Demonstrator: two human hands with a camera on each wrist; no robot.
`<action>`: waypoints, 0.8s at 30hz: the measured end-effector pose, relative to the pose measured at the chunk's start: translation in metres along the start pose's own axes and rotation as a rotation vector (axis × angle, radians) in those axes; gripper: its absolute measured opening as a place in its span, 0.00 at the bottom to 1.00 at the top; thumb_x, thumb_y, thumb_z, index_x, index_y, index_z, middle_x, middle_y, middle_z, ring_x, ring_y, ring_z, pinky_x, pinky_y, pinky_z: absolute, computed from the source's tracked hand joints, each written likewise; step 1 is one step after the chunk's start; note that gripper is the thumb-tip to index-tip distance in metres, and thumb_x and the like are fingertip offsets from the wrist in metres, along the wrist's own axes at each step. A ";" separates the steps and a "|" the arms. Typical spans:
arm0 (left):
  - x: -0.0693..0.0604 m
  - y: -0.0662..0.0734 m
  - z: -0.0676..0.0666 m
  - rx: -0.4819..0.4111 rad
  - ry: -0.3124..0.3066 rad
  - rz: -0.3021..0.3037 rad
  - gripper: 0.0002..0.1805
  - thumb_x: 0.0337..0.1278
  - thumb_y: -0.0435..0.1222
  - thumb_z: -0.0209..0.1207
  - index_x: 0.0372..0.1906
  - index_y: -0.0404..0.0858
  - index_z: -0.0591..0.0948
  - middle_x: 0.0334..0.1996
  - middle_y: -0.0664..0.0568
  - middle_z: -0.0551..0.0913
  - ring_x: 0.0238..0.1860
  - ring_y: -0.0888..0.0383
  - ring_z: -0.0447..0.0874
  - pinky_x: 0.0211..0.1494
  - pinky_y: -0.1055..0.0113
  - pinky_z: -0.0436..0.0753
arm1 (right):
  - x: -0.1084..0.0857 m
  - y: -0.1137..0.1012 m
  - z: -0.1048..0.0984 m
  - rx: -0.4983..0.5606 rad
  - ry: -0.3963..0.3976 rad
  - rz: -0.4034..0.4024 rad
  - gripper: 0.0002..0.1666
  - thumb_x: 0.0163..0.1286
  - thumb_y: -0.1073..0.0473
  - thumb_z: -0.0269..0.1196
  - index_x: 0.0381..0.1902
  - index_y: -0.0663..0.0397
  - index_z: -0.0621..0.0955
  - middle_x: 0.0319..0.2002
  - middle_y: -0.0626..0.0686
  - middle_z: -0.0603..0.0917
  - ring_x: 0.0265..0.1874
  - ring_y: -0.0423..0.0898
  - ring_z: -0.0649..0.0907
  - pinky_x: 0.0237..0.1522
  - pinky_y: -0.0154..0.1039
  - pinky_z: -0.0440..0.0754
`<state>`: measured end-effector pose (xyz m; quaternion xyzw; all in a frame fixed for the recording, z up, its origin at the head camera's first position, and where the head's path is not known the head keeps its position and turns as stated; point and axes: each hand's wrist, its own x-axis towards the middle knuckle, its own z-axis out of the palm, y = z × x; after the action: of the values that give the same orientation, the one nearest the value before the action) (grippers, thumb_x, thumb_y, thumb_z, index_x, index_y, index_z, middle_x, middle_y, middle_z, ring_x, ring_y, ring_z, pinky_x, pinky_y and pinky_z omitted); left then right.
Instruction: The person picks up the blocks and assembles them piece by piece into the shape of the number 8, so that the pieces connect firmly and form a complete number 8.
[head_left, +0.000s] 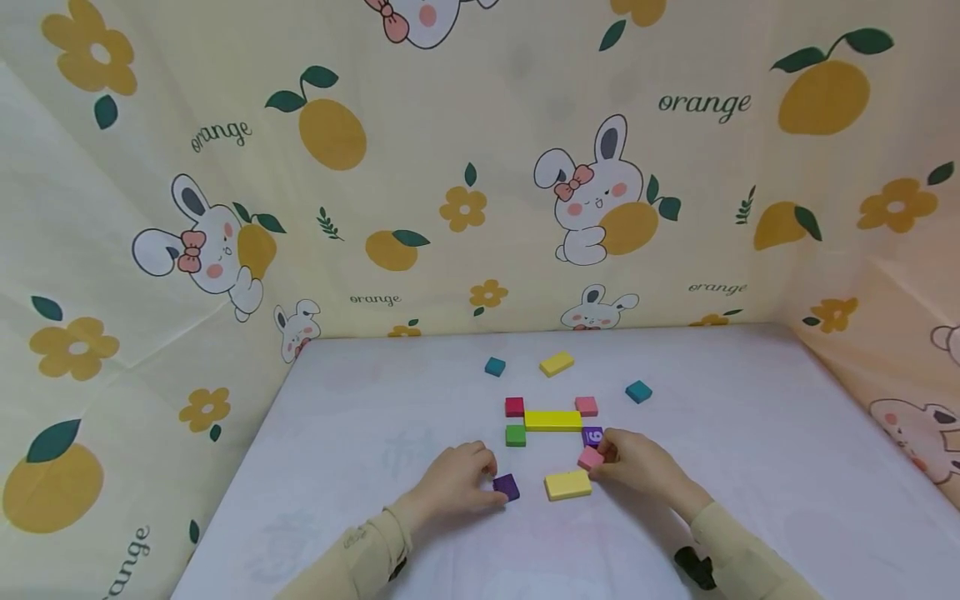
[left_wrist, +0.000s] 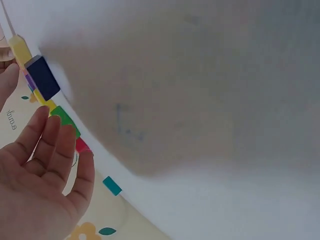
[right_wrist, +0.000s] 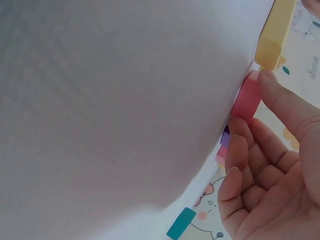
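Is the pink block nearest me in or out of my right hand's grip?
In: the right wrist view shows the right hand pinching the pink block end to end.

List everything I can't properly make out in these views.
Head: the right edge of the lower pink block, behind the fingertips of the right hand.
Right wrist: part of the purple block, behind the same hand's fingers; the far end of the yellow block, cut off by the top edge.
Left wrist: part of the red block, behind the left hand; faint marks on the table, too blurred to read.
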<state>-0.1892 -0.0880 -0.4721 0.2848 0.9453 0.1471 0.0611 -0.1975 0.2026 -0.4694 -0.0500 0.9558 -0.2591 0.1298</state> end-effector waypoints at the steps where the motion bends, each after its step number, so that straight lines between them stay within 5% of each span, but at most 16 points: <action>1: -0.001 0.000 0.001 0.008 0.003 0.008 0.20 0.44 0.56 0.64 0.35 0.47 0.78 0.32 0.61 0.76 0.32 0.67 0.70 0.38 0.72 0.71 | 0.000 0.000 0.000 0.000 0.000 0.000 0.18 0.50 0.51 0.72 0.31 0.51 0.76 0.25 0.47 0.77 0.27 0.43 0.73 0.31 0.35 0.74; 9: -0.001 0.001 0.008 0.027 0.011 -0.004 0.19 0.43 0.55 0.66 0.33 0.47 0.77 0.28 0.63 0.73 0.29 0.67 0.67 0.34 0.72 0.67 | -0.002 0.001 -0.001 -0.002 0.004 -0.023 0.17 0.51 0.51 0.71 0.32 0.50 0.76 0.26 0.46 0.77 0.28 0.42 0.73 0.33 0.35 0.75; 24: 0.017 0.007 0.016 -0.092 0.049 -0.076 0.20 0.41 0.54 0.67 0.30 0.45 0.76 0.27 0.61 0.72 0.28 0.66 0.66 0.32 0.75 0.67 | -0.005 0.002 -0.004 -0.035 0.012 -0.022 0.17 0.52 0.50 0.70 0.37 0.50 0.80 0.26 0.46 0.77 0.27 0.42 0.73 0.32 0.35 0.74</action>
<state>-0.1963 -0.0691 -0.4855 0.2417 0.9489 0.1951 0.0565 -0.1935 0.2075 -0.4657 -0.0611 0.9603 -0.2443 0.1205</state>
